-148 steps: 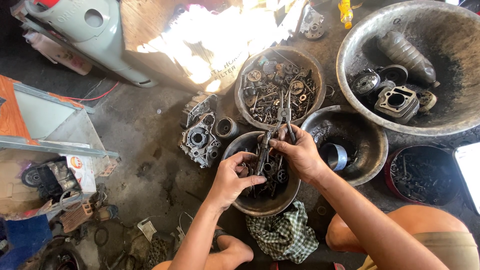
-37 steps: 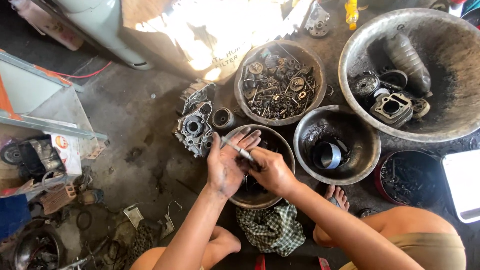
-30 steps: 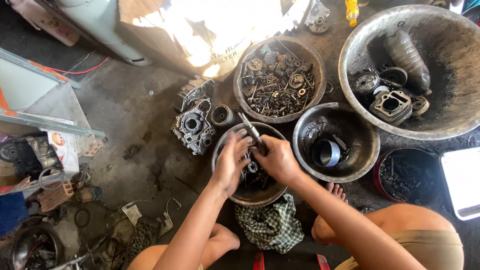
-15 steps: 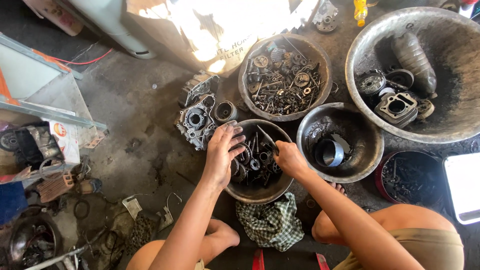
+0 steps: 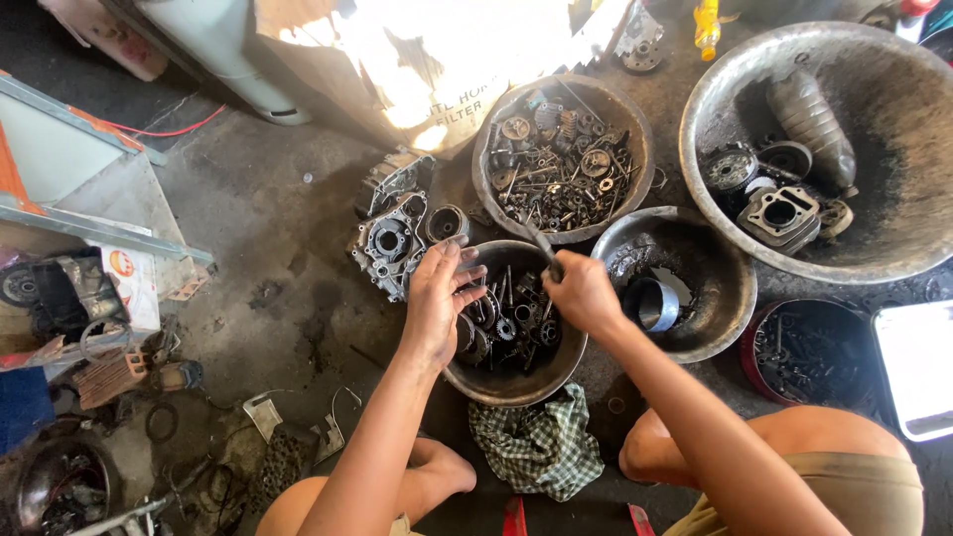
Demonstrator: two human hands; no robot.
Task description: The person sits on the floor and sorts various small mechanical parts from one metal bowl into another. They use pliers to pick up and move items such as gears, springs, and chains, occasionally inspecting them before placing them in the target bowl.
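Head view: left hand (image 5: 437,303) spreads flat over the small bowl (image 5: 486,382) rim at nine o'clock. Right hand (image 5: 581,293) pinches a thin metal rod (image 5: 539,241) at two o'clock. Bowls crowd close; bare floor (image 5: 278,298) lies at nine.

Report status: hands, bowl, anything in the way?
Left hand open over the parts bowl. Right hand gripping a slim metal tool. Checked rag beside bowl; nothing blocking.
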